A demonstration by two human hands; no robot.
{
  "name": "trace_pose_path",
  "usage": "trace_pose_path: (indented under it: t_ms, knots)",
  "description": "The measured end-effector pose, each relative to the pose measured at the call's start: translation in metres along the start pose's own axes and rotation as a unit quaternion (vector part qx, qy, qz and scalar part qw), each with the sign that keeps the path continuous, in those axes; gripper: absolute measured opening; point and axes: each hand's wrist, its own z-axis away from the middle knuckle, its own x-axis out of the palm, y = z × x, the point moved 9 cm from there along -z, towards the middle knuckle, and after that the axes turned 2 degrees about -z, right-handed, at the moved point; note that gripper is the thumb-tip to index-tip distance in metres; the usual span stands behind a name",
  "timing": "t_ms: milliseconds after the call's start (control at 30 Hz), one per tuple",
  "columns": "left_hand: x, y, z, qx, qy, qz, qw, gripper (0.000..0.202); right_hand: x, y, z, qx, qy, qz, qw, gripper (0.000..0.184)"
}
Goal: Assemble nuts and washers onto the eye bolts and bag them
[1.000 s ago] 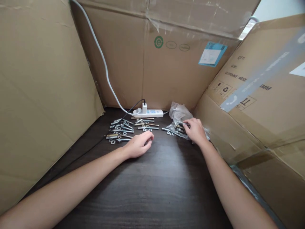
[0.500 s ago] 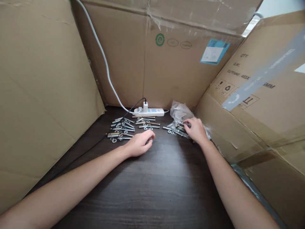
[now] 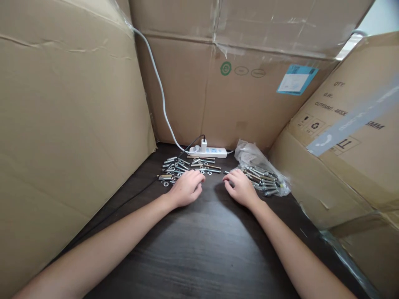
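My left hand (image 3: pixel 187 188) is low over the dark table, fingers loosely bent and thumb apart, with nothing visible in it. Just behind it and to its left lie bolts (image 3: pixel 180 166), a brass-coloured sleeve (image 3: pixel 165 177) and several washers (image 3: pixel 166 184). Fingers curled loosely, my right hand (image 3: pixel 241 187) is to the left of the clear plastic bag (image 3: pixel 249 153); I see nothing held between its finger and thumb. The end of one bolt (image 3: pixel 227 172) shows past its knuckles. A pile of bolts (image 3: pixel 263 180) lies at the bag's mouth.
A white power strip (image 3: pixel 215 152) with a charger (image 3: pixel 203 145) plugged in lies at the back. A black cable (image 3: pixel 131 198) crosses the table's left side. Cardboard walls stand at left (image 3: pixel 77 104), back (image 3: pixel 183 83) and right (image 3: pixel 311 166).
My right hand has moved left, away from the bolts at the bag, uncovering the pile. The left hand stays near the loose hardware. The camera view has shifted.
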Motion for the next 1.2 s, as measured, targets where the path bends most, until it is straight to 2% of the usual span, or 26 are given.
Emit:
trace_pose_path:
  t_ms: [67, 167, 267, 333, 467, 633, 800, 1067, 1200]
  knots:
    - [-0.014, -0.020, 0.011, -0.038, 0.020, -0.012, 0.999, 0.013, 0.006, -0.010, 0.001, -0.009, -0.014, -0.007, 1.000, 0.016]
    - [-0.037, -0.060, 0.032, -0.127, 0.048, -0.002, 0.991, 0.015, 0.010, -0.020, 0.003, -0.011, -0.020, -0.021, 1.000, 0.017]
    - [-0.045, -0.090, 0.050, -0.183, 0.006, -0.011, 0.983, 0.017, 0.018, -0.037, 0.003, -0.017, -0.036, -0.038, 0.998, 0.017]
    - [-0.044, -0.102, 0.057, -0.200, -0.024, -0.002, 0.980, 0.019, 0.026, -0.053, 0.001, -0.025, -0.053, -0.045, 0.997, 0.017]
    - [-0.037, -0.106, 0.061, -0.195, -0.062, 0.017, 0.979, 0.020, 0.047, -0.088, -0.015, -0.050, -0.069, -0.031, 0.996, 0.021]
    - [-0.034, -0.104, 0.062, -0.206, -0.082, -0.034, 0.975, 0.016, 0.064, -0.117, -0.043, -0.072, -0.054, -0.004, 0.996, 0.024]
    - [-0.031, -0.100, 0.064, -0.202, -0.102, -0.034, 0.973, 0.016, 0.075, -0.127, -0.053, -0.084, -0.062, 0.006, 0.994, 0.021]
    - [-0.025, -0.100, 0.077, -0.239, -0.189, -0.006, 0.952, 0.026, 0.082, -0.132, -0.057, -0.053, -0.081, 0.046, 0.994, 0.020]
    - [-0.023, -0.108, 0.081, -0.247, -0.190, 0.026, 0.950, 0.034, 0.085, -0.134, -0.061, -0.043, -0.104, 0.049, 0.992, 0.018]
